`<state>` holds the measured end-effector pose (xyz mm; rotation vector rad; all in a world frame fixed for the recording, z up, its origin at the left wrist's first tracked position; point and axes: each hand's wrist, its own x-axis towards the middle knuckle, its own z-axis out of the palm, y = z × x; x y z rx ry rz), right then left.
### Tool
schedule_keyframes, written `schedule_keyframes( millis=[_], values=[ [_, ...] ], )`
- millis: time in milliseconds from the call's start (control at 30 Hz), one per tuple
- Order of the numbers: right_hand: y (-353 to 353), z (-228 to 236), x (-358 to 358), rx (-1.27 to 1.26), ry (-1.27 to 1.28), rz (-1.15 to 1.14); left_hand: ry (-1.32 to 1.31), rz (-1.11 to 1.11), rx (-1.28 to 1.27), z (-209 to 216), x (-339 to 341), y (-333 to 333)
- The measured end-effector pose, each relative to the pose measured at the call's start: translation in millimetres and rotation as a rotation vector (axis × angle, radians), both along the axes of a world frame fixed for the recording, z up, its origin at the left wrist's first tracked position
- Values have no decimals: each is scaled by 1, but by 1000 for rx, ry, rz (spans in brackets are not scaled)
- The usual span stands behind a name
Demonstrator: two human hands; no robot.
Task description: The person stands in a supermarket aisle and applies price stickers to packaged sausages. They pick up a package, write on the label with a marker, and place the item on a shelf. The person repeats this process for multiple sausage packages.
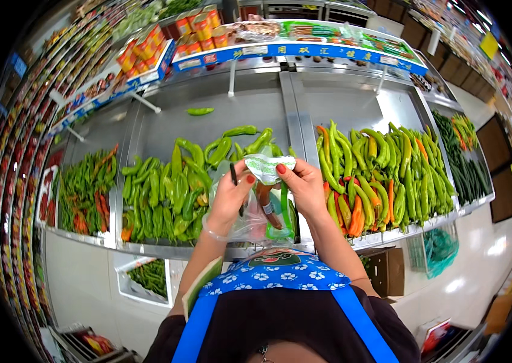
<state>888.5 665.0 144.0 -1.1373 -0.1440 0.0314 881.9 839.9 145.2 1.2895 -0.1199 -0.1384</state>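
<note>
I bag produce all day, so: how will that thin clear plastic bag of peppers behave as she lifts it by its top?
The clear bag looks floppy: it sags below both hands, left hand and right hand. Its peppers probably swing and pull the film taut. The film may feel slippery.

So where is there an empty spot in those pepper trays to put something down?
The bare metal at the back of the middle tray, behind the green pepper pile, holds only one stray pepper. The right tray's back, behind the mixed peppers, is bare too. The fronts are crowded, where the left hand and right hand hold a plastic bag.
</note>
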Motion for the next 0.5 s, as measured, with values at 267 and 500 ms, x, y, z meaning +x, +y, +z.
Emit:
schedule_keyframes(
  millis=[267,500],
  values=[
    [21,-20,0,50,27,-14,34,298,-80,-13,-8,-7],
    [24,-24,0,191,50,-37,-27,373,-33,-14,-14,-19]
  ],
)
